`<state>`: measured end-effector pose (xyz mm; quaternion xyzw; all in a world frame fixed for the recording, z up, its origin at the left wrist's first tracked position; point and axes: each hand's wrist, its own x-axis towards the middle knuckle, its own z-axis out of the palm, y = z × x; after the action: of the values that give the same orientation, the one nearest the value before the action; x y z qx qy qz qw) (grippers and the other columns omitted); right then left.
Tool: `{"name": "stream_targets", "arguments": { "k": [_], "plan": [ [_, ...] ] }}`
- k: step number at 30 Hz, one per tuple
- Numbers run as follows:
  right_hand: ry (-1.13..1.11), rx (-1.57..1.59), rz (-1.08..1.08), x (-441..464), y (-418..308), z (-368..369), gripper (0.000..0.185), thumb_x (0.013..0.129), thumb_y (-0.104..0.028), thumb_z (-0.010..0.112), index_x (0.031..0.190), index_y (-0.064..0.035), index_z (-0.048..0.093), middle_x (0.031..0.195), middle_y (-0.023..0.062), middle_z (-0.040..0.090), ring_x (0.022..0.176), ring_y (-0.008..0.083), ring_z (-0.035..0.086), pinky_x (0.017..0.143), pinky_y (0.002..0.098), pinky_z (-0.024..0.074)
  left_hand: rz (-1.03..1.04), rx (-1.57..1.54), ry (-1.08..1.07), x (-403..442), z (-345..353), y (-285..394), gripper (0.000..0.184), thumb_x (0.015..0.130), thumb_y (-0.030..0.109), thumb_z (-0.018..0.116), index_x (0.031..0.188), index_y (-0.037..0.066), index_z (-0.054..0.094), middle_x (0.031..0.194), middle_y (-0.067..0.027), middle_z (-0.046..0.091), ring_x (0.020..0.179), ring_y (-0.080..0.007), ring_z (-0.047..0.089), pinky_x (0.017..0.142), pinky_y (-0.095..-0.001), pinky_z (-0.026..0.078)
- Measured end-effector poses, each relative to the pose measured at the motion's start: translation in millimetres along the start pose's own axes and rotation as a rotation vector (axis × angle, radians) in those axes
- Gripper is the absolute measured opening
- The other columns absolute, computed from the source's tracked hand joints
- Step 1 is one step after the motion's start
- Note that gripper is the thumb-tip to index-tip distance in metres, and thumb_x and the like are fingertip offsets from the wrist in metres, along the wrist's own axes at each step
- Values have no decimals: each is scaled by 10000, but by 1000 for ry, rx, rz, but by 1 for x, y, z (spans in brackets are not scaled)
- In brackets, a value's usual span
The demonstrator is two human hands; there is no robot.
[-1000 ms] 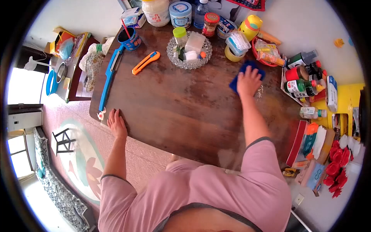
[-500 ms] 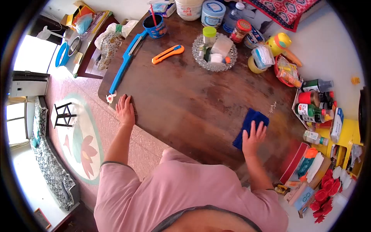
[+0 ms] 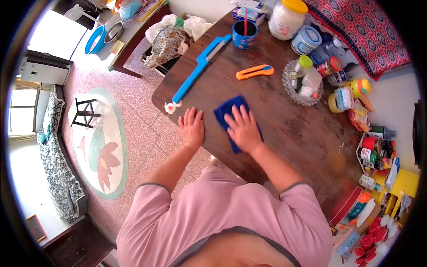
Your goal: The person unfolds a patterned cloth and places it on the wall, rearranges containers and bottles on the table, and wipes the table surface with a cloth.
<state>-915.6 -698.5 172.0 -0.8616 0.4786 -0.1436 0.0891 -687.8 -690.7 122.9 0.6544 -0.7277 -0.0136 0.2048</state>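
My right hand (image 3: pixel 244 132) lies on a dark blue cloth (image 3: pixel 225 109), pressing it to the brown wooden table (image 3: pixel 289 147) with its fingers spread. At the table's near left edge, my left hand (image 3: pixel 192 129) rests palm down, fingers stretched out and holding nothing. A small white and red object (image 3: pixel 170 107) lies just beyond the left hand, by the end of a long blue tool (image 3: pixel 198 69). Farther up the table is an orange utility knife (image 3: pixel 254 72). The part of the cloth under my palm is hidden.
A blue cup (image 3: pixel 244 41) with a red stick, a glass dish (image 3: pixel 293 95) of small containers, and several jars line the far side. Bottles (image 3: pixel 376 158) and boxes crowd the right edge. A black stool (image 3: pixel 85 113) stands on the floor at left.
My right hand has slid the blue cloth leftward across the table, close to my left hand. The view has turned, so the table's things appear farther right. My left hand still rests at the edge.
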Motion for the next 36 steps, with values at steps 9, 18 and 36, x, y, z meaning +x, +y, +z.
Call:
{"name": "stream_targets", "arguments": {
  "k": [9,18,36],
  "plan": [
    [273,-152,178,165,31,46,481,867,-289,554,1321,-158,462,1391,165,395,1293,386,334,1041,547,283,131,-42,139,49,-39,-40,429,787,141,621,1210,133,554,1349,-139,429,1312,-326,337,1064,-506,237],
    [54,-9,-28,100,-91,59,490,825,-325,563,1279,-148,516,1419,181,362,1333,402,274,1068,578,206,65,-297,-10,92,-19,-93,472,759,49,633,1219,56,531,1145,-177,568,1062,-371,531,907,-436,437],
    [91,-127,505,-231,30,-49,558,747,-275,642,1284,-191,512,1421,172,368,1308,402,314,1038,575,258,232,-444,-43,128,6,89,435,779,62,615,1206,100,540,1286,-155,479,1176,-357,462,984,-422,403]
  ]
}}
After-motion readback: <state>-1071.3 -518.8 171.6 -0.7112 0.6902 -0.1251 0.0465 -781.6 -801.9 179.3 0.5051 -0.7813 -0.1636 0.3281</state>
